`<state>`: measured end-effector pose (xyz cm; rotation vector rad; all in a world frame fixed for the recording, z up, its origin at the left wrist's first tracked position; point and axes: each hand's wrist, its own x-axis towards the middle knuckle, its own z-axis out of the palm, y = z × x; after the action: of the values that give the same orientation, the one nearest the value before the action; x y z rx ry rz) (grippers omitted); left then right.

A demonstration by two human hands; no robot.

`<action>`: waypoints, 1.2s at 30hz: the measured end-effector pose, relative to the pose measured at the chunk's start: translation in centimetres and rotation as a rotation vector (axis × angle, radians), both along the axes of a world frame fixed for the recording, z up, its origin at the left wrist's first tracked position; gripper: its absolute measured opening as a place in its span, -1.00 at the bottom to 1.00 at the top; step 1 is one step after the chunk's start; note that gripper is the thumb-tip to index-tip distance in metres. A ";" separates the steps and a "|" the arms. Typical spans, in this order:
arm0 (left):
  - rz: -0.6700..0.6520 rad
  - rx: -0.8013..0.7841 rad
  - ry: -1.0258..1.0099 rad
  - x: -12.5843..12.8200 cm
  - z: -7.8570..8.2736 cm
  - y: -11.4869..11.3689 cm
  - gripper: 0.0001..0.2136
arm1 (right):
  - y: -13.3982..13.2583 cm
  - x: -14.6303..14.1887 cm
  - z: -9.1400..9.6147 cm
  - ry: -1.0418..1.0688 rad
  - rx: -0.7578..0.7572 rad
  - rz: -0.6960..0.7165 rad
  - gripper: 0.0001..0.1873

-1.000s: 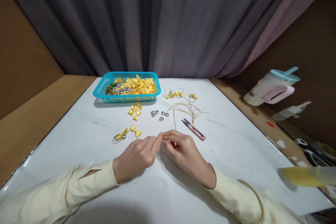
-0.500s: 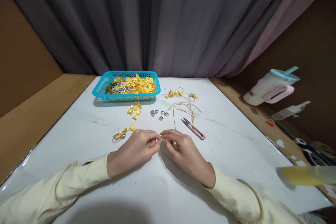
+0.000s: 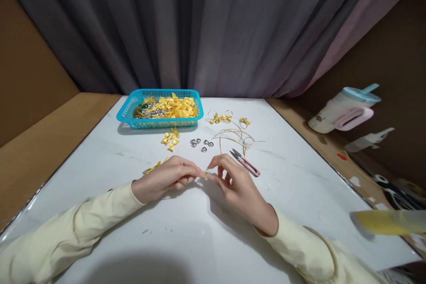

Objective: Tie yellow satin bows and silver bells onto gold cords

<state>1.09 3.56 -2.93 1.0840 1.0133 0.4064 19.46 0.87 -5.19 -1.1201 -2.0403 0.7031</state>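
Note:
My left hand is closed, its thumb and forefinger pinching a small, thin pale-gold cord, mostly hidden by fingertips. Opposite it, my right hand has thumb and forefinger at the same cord, the other fingers curled. Partly behind my left hand lies a yellow bow. Just beyond my right hand rest pink-handled thread snips, beside loose lengths of gold cord. Several silver heart-shaped beads lie ahead of my fingers, with loose yellow ribbon bows to their left.
A blue basket at the back left holds yellow bows, silver beads and cord. Bows on cord loops lie at the back. On the right are a tumbler, a clear bottle and a yellow tube-like object.
My left hand has turned and shifted slightly left, now covering more of the bow beside it. My right forefinger has lifted and bent, and more of the cord shows between the fingertips.

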 end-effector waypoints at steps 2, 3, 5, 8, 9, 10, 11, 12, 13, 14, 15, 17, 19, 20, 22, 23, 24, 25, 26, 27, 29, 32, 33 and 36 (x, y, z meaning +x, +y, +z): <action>0.000 -0.023 -0.007 0.0 -0.1 0.0 -0.82 | 0.0 0.0 0.0 0.006 0.031 0.014 -0.82; -0.001 -0.032 -0.009 0.0 -0.1 0.1 -0.83 | 0.0 0.0 0.1 0.011 0.048 0.013 -0.82; 0.001 -0.045 -0.011 -0.1 -0.2 0.1 -0.83 | 0.0 -0.1 0.3 0.023 0.099 -0.011 -0.82; 0.005 -0.054 -0.009 -0.1 -0.3 0.1 -0.84 | -0.2 -0.1 0.6 0.034 0.190 -0.039 -0.77; 0.007 -0.052 -0.005 -0.1 -0.3 0.1 -0.83 | -0.3 -0.1 0.6 0.029 0.209 -0.031 -0.76; 0.008 -0.045 -0.002 -0.1 -0.3 0.1 -0.82 | -0.4 -0.1 0.6 0.016 0.219 -0.015 -0.77; 0.009 -0.038 0.000 -0.1 -0.4 0.1 -0.80 | -0.5 -0.1 0.5 -0.003 0.223 0.003 -0.79; 0.010 -0.028 0.001 0.0 -0.4 0.1 -0.79 | -0.5 -0.1 0.4 -0.027 0.226 0.016 -0.81; 0.011 -0.018 0.003 0.0 -0.5 0.0 -0.78 | -0.5 -0.2 0.2 -0.058 0.231 0.021 -0.84; 0.013 -0.010 0.006 0.0 -0.5 0.0 -0.79 | -0.5 -0.2 0.0 -0.093 0.238 0.017 -0.85; 0.016 -0.003 0.012 0.0 -0.5 0.0 -0.80 | -0.5 -0.3 -0.3 -0.127 0.249 0.007 -0.86; 0.023 0.003 0.028 0.1 -0.5 -0.1 -0.84 | -0.4 -0.3 -0.6 -0.189 0.269 -0.023 -0.85; 0.026 0.003 0.038 0.2 -0.4 -0.2 -0.85 | -0.3 -0.3 -0.8 -0.232 0.284 -0.051 -0.84; 0.026 0.001 0.039 0.2 -0.4 -0.2 -0.85 | -0.3 -0.3 -0.8 -0.244 0.291 -0.061 -0.85; 0.027 -0.001 0.035 0.3 -0.2 -0.2 -0.85 | -0.2 -0.3 -0.9 -0.260 0.302 -0.076 -0.85; 0.026 -0.001 0.032 0.3 -0.2 -0.2 -0.85 | -0.2 -0.3 -0.9 -0.263 0.305 -0.081 -0.85; 0.025 -0.001 0.029 0.3 -0.1 -0.2 -0.85 | -0.2 -0.3 -0.9 -0.263 0.307 -0.084 -0.86; 0.024 -0.001 0.027 0.3 -0.1 -0.2 -0.85 | -0.1 -0.3 -0.9 -0.260 0.307 -0.084 -0.86; 0.022 -0.001 0.026 0.3 -0.1 -0.2 -0.85 | -0.1 -0.3 -0.9 -0.255 0.306 -0.084 -0.86; 0.020 -0.003 0.026 0.3 -0.1 -0.2 -0.85 | -0.1 -0.3 -0.9 -0.249 0.302 -0.082 -0.87; 0.014 -0.005 0.023 0.2 -0.1 -0.2 -0.83 | -0.1 -0.4 -0.8 -0.233 0.289 -0.073 -0.87; 0.002 -0.014 0.008 0.2 -0.2 -0.3 -0.78 | -0.2 -0.4 -0.8 -0.211 0.272 -0.043 -0.84; 0.001 -0.017 0.004 0.2 -0.3 -0.3 -0.76 | -0.2 -0.4 -0.8 -0.207 0.268 -0.026 -0.82; 0.005 -0.020 0.010 0.2 -0.6 -0.2 -0.78 | 0.0 -0.3 -0.8 -0.200 0.262 0.026 -0.80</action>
<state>1.26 3.32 -3.52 1.0666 1.0270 0.3948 19.15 0.85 -6.02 -1.0461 -2.2411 0.3320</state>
